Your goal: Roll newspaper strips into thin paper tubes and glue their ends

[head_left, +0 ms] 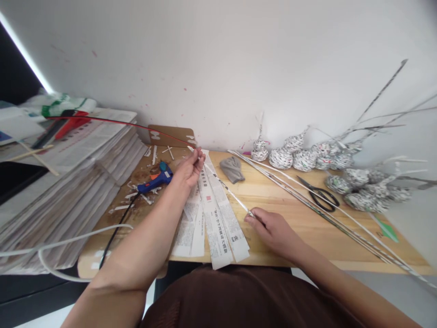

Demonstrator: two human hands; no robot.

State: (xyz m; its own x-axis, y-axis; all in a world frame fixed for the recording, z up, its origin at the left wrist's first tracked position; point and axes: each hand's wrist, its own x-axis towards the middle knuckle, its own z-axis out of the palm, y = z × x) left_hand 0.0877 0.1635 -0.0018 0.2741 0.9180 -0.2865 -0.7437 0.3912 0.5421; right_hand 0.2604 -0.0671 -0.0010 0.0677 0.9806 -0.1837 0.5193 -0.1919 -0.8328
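Observation:
Between my hands runs a thin rolled paper tube [235,197], slanting over several flat newspaper strips [213,218] on the table. My left hand [194,166] pinches its upper end, where a long thin red and black rod [136,125] also reaches my fingers and extends to the left. The lower end of the tube is in my right hand [268,226], its fingers closed around it. A crumpled grey cloth [232,169] lies just beyond the tube.
A blue glue gun [155,181] with a black cord lies among paper scraps, beside stacked newspapers [102,182]. To the right are long paper tubes [307,205], black scissors [321,197] and several woven paper gourds [303,159] along the wall.

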